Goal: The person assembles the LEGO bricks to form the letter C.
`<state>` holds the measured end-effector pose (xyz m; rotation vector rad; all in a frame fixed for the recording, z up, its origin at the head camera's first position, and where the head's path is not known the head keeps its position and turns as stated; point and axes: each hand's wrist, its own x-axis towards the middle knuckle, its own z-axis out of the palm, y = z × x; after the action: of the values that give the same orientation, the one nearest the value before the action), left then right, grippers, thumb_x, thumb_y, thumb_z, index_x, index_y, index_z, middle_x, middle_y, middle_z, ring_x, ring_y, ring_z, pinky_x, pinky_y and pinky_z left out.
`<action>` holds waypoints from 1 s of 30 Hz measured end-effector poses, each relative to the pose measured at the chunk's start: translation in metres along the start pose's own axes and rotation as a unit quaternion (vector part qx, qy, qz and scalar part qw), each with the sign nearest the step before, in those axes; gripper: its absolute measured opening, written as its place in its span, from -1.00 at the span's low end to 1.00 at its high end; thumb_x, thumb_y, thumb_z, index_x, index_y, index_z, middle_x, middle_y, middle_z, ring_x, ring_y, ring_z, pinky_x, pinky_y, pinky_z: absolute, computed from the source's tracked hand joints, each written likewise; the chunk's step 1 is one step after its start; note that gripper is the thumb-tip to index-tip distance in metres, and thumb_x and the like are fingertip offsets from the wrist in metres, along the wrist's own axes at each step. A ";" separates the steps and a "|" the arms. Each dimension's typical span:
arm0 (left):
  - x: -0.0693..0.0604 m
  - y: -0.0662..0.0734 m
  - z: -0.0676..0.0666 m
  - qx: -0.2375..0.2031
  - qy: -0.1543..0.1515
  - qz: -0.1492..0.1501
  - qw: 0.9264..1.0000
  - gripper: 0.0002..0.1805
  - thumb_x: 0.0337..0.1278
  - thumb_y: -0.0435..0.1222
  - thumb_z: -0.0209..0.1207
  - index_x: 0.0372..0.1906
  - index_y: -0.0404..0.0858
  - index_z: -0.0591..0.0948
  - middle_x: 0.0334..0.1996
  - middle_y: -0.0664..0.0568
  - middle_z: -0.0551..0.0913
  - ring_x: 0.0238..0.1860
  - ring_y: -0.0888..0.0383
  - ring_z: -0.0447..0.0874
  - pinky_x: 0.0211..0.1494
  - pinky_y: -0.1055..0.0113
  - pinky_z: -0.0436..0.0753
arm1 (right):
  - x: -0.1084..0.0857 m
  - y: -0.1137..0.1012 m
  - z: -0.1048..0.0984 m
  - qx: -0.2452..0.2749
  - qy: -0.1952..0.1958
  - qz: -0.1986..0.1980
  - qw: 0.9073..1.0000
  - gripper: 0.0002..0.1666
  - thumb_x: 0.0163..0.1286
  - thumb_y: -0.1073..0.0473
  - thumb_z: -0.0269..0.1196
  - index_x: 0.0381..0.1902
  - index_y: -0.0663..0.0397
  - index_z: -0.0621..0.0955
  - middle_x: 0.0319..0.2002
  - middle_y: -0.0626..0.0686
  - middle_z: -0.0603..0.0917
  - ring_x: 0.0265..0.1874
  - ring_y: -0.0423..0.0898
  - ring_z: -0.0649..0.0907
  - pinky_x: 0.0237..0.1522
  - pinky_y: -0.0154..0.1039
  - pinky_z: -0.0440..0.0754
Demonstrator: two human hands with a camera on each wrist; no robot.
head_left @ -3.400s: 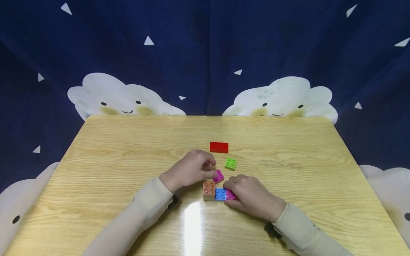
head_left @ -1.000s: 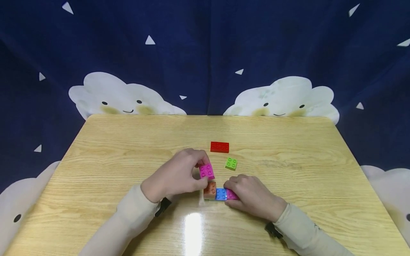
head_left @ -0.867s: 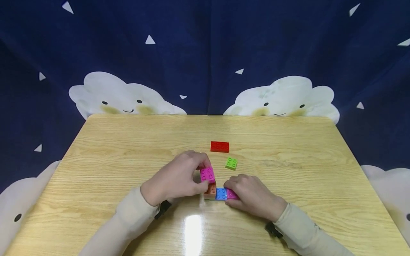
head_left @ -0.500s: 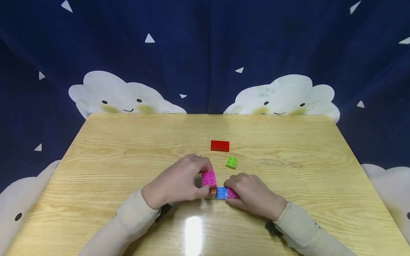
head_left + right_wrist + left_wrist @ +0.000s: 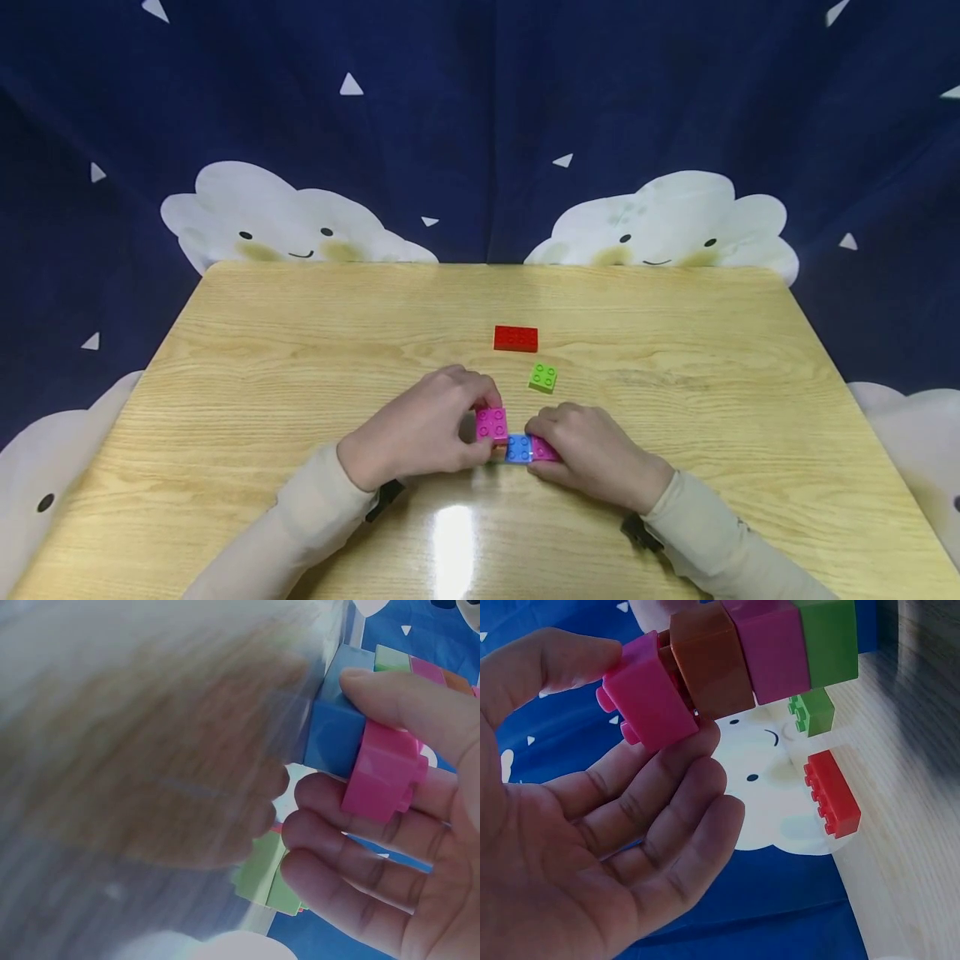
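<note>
From here, the build looks partly done. A small tower already has a green brick (image 5: 829, 641), a magenta brick (image 5: 769, 649) and a brown brick (image 5: 712, 664) stacked. The left hand (image 5: 423, 433) has its fingers pinched on a pink brick (image 5: 491, 422) at the brown one's top; a gap shows studs, so I judge it isn't pressed home. The right hand (image 5: 596, 454) has fingers clamped round another pink brick (image 5: 386, 769), set on a blue brick (image 5: 518, 448) beside the tower. Left unattached on the counter (image 5: 300, 333): a lime brick (image 5: 543, 377) and a red brick (image 5: 516, 338).
</note>
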<state>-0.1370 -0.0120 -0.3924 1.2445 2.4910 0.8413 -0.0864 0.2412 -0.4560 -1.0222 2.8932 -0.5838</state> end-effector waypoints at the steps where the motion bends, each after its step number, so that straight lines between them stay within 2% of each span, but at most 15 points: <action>1: 0.000 0.000 0.001 -0.001 0.001 0.002 1.000 -0.74 0.02 -0.30 0.48 -0.15 -0.19 0.71 -0.30 0.20 0.63 -0.16 0.09 0.58 -0.08 0.24 0.61 | 0.000 0.000 0.000 0.000 0.000 0.000 1.000 -0.76 0.33 0.11 0.59 -0.22 0.05 0.72 -0.40 -0.18 0.66 -0.46 -0.28 0.49 -0.41 -0.31 0.55; 6: -0.001 -0.002 0.003 0.002 0.006 0.012 1.000 -0.75 0.03 -0.32 0.47 -0.15 -0.20 0.72 -0.30 0.19 0.64 -0.16 0.08 0.59 -0.05 0.23 0.61 | 0.000 0.000 0.001 -0.002 0.001 0.000 1.000 -0.77 0.33 0.11 0.58 -0.22 0.06 0.73 -0.40 -0.17 0.66 -0.45 -0.28 0.51 -0.41 -0.31 0.56; 13: -0.004 -0.002 0.005 0.012 0.007 0.009 1.000 -0.74 0.13 -0.30 0.51 -0.09 -0.20 0.73 -0.22 0.16 0.68 -0.12 0.13 0.58 0.06 0.20 0.64 | 0.000 0.000 0.000 -0.003 -0.003 0.003 1.000 -0.78 0.34 0.12 0.57 -0.21 0.06 0.73 -0.38 -0.15 0.69 -0.44 -0.27 0.55 -0.39 -0.29 0.59; 24: -0.007 -0.002 0.010 0.039 0.030 0.025 0.998 -0.62 0.16 -0.20 0.63 -0.03 -0.27 0.76 -0.11 0.04 0.77 -0.02 0.06 0.68 0.15 0.15 0.69 | 0.000 0.000 -0.001 -0.006 -0.005 0.003 1.000 -0.77 0.34 0.13 0.57 -0.18 0.08 0.74 -0.38 -0.15 0.69 -0.44 -0.27 0.54 -0.39 -0.29 0.58; 30: -0.008 0.000 0.010 0.050 0.028 0.024 0.998 -0.63 0.15 -0.20 0.63 -0.05 -0.26 0.75 -0.09 0.00 0.78 0.05 0.01 0.70 0.22 0.12 0.68 | -0.001 0.000 0.000 -0.003 -0.001 0.001 1.000 -0.77 0.34 0.12 0.58 -0.18 0.08 0.75 -0.37 -0.15 0.70 -0.43 -0.26 0.55 -0.39 -0.29 0.59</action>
<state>-0.1278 -0.0142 -0.4015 1.3363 2.5851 0.7810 -0.0858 0.2418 -0.4563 -1.0207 2.8954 -0.5721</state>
